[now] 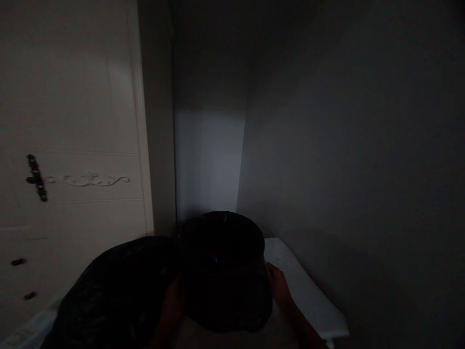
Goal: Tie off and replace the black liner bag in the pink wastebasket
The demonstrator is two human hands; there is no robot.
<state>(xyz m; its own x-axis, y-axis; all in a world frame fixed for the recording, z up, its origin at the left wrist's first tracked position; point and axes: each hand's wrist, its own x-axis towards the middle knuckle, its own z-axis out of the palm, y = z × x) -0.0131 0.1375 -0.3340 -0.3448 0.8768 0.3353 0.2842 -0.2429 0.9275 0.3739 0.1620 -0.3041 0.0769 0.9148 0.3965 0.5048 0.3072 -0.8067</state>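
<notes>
A round black bin, seemingly lined with a dark plastic bag, is low in the middle of the head view with its wide mouth facing up. My right hand grips its right side, fingers curled against the dark wall. On the opposite side my left hand presses close to the bin, mostly lost in shadow, its fingers hidden. A large shiny black plastic bag bulges just left of that hand. The inside of the bin is too dark to make out.
A white flat surface reaches out behind and right of the bin, along the grey wall. At left stands a white wardrobe with a dark handle and small dark knobs. The room is very dim.
</notes>
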